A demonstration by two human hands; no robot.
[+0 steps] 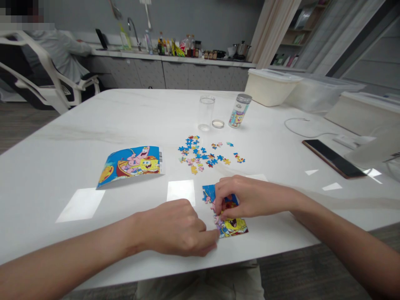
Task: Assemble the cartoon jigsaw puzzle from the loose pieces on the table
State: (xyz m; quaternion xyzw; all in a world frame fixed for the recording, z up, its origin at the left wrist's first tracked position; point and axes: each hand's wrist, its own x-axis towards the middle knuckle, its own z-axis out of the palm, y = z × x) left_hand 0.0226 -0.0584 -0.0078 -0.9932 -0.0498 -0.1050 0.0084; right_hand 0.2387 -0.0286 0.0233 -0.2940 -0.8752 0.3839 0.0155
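A partly joined jigsaw puzzle lies flat near the table's front edge, showing a yellow cartoon face and blue background. My right hand arches over it and covers its middle; thumb and fingers close on a puzzle piece at its left side. My left hand is closed beside the puzzle, its fingertips at the lower left edge; whatever they hold is hidden. Beyond the hands lie several loose puzzle pieces. Left of these pieces is a curled picture sheet with the cartoon scene.
Behind the pieces stand a clear jar, its lid and a printed canister. A phone, a white cable and storage boxes are at right. Back left, a person sits in a white-framed chair.
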